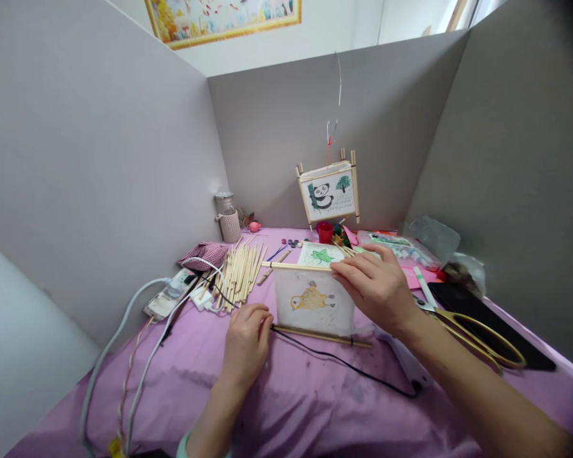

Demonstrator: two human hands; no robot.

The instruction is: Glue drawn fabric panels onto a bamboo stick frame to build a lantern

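No text, label, brand or number can be read.

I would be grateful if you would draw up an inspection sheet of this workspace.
Surface: purple cloth, creased, with dark specks.
Job's things: bird drawing between a top bar and a bottom bar.
Clutter: loose sticks, red cup, jar, scissors.
Hands: right hand has its fingers on the top bar's right end; left hand is at the bottom bar's left end, its grip unclear.
Cables: grey cable to the power strip at left; black cord in front of the bottom bar.
Surroundings: grey partitions; panda lantern hanging behind.
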